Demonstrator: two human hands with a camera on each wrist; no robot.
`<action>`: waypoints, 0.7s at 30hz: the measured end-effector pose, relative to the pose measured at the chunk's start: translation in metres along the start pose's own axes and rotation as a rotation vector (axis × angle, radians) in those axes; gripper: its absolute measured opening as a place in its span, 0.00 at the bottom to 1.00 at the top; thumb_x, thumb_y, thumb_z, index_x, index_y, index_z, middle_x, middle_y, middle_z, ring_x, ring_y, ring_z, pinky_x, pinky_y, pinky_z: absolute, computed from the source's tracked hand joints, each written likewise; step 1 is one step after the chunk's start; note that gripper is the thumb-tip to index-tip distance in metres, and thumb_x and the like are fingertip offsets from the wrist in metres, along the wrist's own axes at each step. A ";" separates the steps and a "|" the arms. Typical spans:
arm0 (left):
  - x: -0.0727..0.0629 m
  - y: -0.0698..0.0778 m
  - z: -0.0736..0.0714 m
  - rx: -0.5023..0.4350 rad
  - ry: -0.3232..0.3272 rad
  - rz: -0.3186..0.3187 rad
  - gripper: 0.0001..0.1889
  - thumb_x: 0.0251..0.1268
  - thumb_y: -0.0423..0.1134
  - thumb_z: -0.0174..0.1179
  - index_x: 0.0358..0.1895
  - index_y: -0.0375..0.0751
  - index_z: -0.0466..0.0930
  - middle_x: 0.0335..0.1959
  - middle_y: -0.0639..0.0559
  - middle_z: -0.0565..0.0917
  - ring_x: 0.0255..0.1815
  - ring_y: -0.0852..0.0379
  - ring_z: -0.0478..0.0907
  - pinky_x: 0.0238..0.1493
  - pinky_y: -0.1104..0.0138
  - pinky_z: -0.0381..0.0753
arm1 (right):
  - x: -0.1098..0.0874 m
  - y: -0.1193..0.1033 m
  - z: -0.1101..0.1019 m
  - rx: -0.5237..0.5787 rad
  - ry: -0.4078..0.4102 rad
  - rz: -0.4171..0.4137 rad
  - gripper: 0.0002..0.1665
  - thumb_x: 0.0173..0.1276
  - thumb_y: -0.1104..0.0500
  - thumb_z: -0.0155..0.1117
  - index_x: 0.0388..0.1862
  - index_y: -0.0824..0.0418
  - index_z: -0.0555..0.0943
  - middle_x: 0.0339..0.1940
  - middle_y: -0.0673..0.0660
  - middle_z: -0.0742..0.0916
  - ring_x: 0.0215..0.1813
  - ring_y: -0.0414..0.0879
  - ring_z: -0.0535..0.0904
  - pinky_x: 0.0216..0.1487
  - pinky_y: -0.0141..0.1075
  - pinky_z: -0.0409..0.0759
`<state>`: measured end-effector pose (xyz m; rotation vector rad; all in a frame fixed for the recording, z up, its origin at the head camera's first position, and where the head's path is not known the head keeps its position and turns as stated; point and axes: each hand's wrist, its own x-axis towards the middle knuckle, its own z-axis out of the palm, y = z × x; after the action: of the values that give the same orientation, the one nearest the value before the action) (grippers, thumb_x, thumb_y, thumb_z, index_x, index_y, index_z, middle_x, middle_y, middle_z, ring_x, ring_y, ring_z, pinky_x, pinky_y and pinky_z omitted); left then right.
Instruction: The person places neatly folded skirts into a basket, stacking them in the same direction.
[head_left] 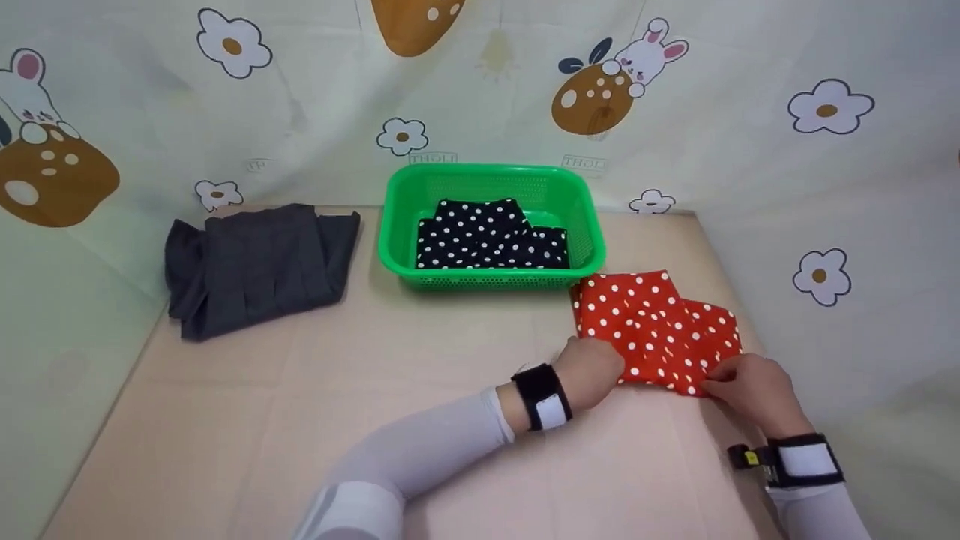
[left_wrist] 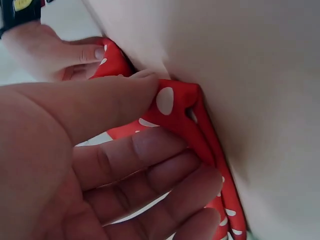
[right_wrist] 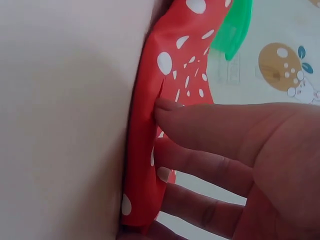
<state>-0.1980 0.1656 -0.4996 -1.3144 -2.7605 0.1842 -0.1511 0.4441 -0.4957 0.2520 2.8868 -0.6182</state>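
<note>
Left hand (head_left: 589,369): thumb on top, index below, near edge of the red polka-dot cloth (head_left: 649,326) pinched between; other fingers loosely extended. Right hand (head_left: 759,391): thumb and index nearly closed on the cloth's near right corner. Left forearm slants in from bottom centre, right one from the lower right corner; pale sleeves (head_left: 427,446), strap on each wrist. Cloth lies folded on the right side of the desk (head_left: 337,382), in front of the green basket (head_left: 495,283); can't tell if they touch. Left wrist view adds the stacked layers at the fold, which the head view hides. Right wrist view gives the near edge side-on. Only head view gets the black dotted cloth (head_left: 480,240) in the basket and the dark grey cloth (head_left: 262,262) at far left.
</note>
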 end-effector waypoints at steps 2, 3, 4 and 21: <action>-0.014 -0.002 0.001 0.048 -0.007 0.013 0.08 0.77 0.40 0.62 0.40 0.54 0.91 0.32 0.58 0.89 0.33 0.58 0.85 0.36 0.62 0.85 | -0.005 -0.008 0.004 -0.009 -0.020 -0.002 0.13 0.66 0.55 0.79 0.42 0.64 0.93 0.28 0.53 0.90 0.35 0.50 0.79 0.34 0.39 0.75; -0.022 -0.003 0.002 0.072 -0.013 0.017 0.08 0.77 0.41 0.62 0.40 0.54 0.91 0.32 0.59 0.89 0.33 0.59 0.85 0.36 0.63 0.84 | -0.008 -0.012 0.006 -0.014 -0.034 -0.003 0.12 0.66 0.55 0.79 0.40 0.63 0.93 0.27 0.53 0.90 0.35 0.50 0.79 0.34 0.39 0.75; -0.029 -0.004 0.003 0.093 -0.018 0.021 0.08 0.77 0.41 0.62 0.40 0.55 0.91 0.32 0.59 0.89 0.33 0.59 0.84 0.35 0.63 0.84 | -0.011 -0.017 0.008 -0.023 -0.046 -0.004 0.11 0.66 0.55 0.79 0.39 0.62 0.93 0.27 0.52 0.89 0.34 0.49 0.78 0.35 0.39 0.74; -0.156 -0.069 0.010 -0.061 -0.031 -0.095 0.03 0.67 0.40 0.70 0.36 0.48 0.90 0.27 0.54 0.85 0.28 0.56 0.80 0.30 0.64 0.77 | -0.029 -0.118 0.060 -0.055 -0.060 -0.217 0.09 0.63 0.54 0.83 0.41 0.54 0.94 0.32 0.48 0.90 0.35 0.43 0.81 0.40 0.38 0.81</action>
<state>-0.1540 0.0011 -0.5027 -1.1999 -2.8681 0.1157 -0.1384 0.3096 -0.4981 -0.0878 2.8894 -0.5679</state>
